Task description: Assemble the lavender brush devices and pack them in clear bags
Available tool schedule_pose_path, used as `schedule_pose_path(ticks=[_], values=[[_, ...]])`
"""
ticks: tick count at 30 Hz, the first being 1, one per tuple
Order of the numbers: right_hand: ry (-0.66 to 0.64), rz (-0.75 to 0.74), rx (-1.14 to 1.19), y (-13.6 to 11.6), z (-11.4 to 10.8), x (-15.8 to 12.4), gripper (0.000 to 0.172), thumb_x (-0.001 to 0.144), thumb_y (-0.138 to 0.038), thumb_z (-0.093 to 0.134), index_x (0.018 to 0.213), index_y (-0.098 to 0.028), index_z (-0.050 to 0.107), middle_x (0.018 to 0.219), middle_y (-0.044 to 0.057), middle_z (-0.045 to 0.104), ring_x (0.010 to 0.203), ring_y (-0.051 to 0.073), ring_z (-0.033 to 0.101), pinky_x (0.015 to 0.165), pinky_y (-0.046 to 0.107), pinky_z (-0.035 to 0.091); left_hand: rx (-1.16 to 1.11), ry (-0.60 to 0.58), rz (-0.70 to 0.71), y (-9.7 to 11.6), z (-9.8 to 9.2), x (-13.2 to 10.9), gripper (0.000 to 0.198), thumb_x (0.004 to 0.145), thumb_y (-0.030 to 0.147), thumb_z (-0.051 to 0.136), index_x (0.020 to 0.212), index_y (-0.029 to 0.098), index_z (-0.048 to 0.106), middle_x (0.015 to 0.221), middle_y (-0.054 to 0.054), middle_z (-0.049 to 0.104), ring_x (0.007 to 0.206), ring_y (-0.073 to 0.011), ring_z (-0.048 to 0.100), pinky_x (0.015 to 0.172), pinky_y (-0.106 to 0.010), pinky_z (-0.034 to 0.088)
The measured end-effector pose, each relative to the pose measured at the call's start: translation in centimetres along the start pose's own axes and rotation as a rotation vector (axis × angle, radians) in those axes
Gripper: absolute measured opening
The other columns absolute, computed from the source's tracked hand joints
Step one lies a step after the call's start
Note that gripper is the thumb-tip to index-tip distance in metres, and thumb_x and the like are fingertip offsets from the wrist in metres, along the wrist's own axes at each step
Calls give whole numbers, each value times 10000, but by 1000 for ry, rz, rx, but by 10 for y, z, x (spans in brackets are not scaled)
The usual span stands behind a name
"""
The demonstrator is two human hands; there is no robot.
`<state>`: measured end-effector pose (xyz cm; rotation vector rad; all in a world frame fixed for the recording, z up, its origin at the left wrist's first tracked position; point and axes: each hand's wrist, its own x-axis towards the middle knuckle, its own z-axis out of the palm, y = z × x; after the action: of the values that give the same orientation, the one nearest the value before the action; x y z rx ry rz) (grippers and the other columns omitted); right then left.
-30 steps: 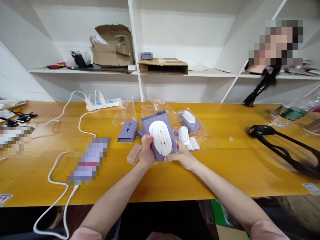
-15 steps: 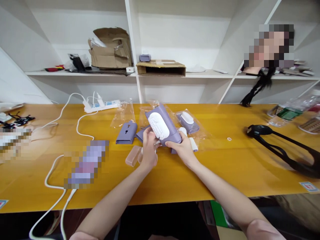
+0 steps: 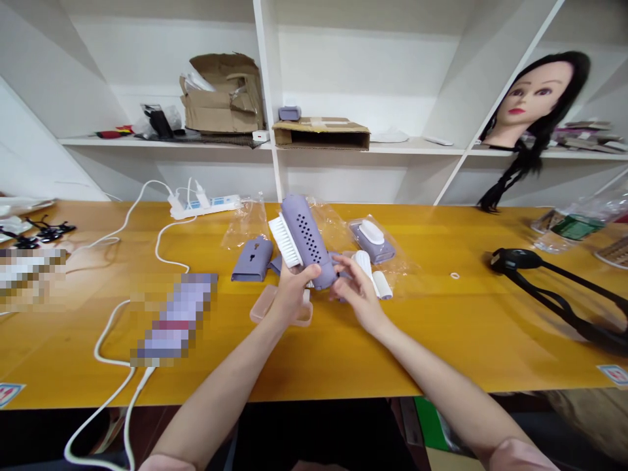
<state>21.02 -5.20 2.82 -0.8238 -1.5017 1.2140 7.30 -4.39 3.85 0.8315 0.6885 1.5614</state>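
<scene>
1. L hand (image 3: 292, 297): closed around lower part of the lilac plastic brush body w/ rows of small holes and white bristles (image 3: 307, 239); thumb lies across the front, other fingers hidden behind it.
2. R hand (image 3: 358, 301): half open, fingers spread, tips at lower end of the brush body. Can't tell if touching or just beside it; no hold visible.
3. Brush body is tilted, held above the yellow wooden surface (image 3: 441, 347). Bristles stick out on its left side; lower end partly hidden by the hands.
4. Below L hand: translucent pinkish rectangular plastic tray (image 3: 279, 315), partly covered by the hand. Small white part by its right edge, too hidden to name.
5. Left of the hands: lilac plastic case piece w/ keyhole-shaped slot (image 3: 252, 260), w/ clear plastic bag (image 3: 243, 226) behind it.
6. Right of the hands: white oval brush part (image 3: 363, 265) and short white cylinder (image 3: 383, 286), side by side; lilac-and-white brush in clear wrap (image 3: 371, 239) behind them.
7. Further left: white power strip (image 3: 206, 207) w/ white cables (image 3: 169, 255). Pixelated object (image 3: 174, 320) on surface, can't make out what it is.
</scene>
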Motion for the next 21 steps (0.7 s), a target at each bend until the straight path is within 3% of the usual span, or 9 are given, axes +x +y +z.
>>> schedule_pose_path(ticks=[4, 8, 11, 16, 19, 21], values=[[30, 151, 199, -2, -5, 4, 417, 731, -406, 645, 1093, -286, 479, 958, -15, 487, 650, 101, 575, 588, 259, 459, -46, -177, -167, 6, 0, -4, 456, 577, 382, 706, 950, 146, 593, 920, -94, 683, 790, -232, 639, 588, -291, 478], [-4, 128, 208, -6, -3, 4, 489, 669, -326, 716, 1101, -289, 488, 936, -20, 514, 714, 111, 559, 626, 250, 459, -122, -191, -283, 0, -7, -8, 364, 586, 373, 684, 871, 162, 601, 783, -65, 686, 721, -220, 636, 516, -266, 449], [-55, 75, 148, -10, -3, 3, 478, 642, -297, 746, 1059, -266, 515, 929, -16, 553, 793, 132, 558, 720, 277, 467, -183, -188, -337, -5, -12, -8, 428, 567, 390, 698, 917, 155, 618, 782, -76, 689, 843, -278, 639, 601, -321, 499], [-146, 148, 136, -11, -7, 5, 542, 568, -277, 799, 1042, -244, 538, 921, -2, 622, 862, 174, 598, 808, 345, 472, -204, -80, -319, -9, -7, -11, 651, 502, 550, 742, 994, 140, 626, 965, -120, 695, 1110, -339, 550, 867, -415, 483], [-167, 160, 170, -8, -10, 6, 571, 532, -257, 819, 1034, -235, 549, 952, 12, 642, 869, 182, 615, 810, 354, 478, -184, -30, -308, -12, -4, -14, 706, 430, 576, 765, 968, 137, 639, 970, -128, 697, 1155, -353, 519, 934, -438, 452], [-189, 161, 206, -6, -10, 7, 583, 517, -242, 826, 1032, -231, 552, 928, 3, 646, 828, 168, 621, 778, 332, 489, -179, -64, -309, -15, -4, -15, 687, 429, 579, 760, 943, 137, 650, 970, -133, 699, 1156, -360, 519, 942, -451, 450]])
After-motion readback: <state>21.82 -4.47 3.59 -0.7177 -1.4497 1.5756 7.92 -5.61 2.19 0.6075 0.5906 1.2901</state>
